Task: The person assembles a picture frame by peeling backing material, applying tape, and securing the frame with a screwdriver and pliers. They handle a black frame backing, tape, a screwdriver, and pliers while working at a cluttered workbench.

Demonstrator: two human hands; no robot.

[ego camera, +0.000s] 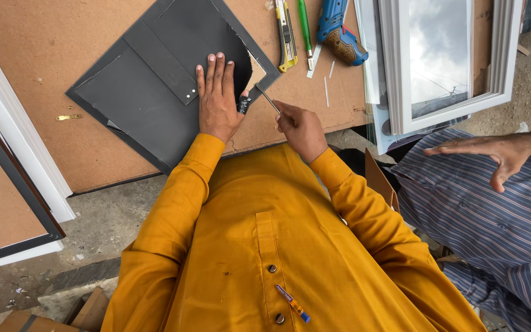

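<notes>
My left hand (217, 96) lies flat, fingers together, on a dark grey frame backing board (149, 80) resting on a brown fibreboard sheet (44, 49). Black tape wraps the thumb of that hand. My right hand (301, 128) grips a thin metal tool (267, 98), its tip angled up-left to the board's lower right edge, close to the left thumb. Mustard-yellow sleeves cover both of my arms.
A yellow utility knife (287, 35), a green pen (304, 27) and a blue power tool (339, 32) lie at the top. White picture frames with glass (444, 61) stack at the right. Another person in a striped shirt reaches a hand (499, 154) in from the right. Framed boards (7, 184) lie at the left.
</notes>
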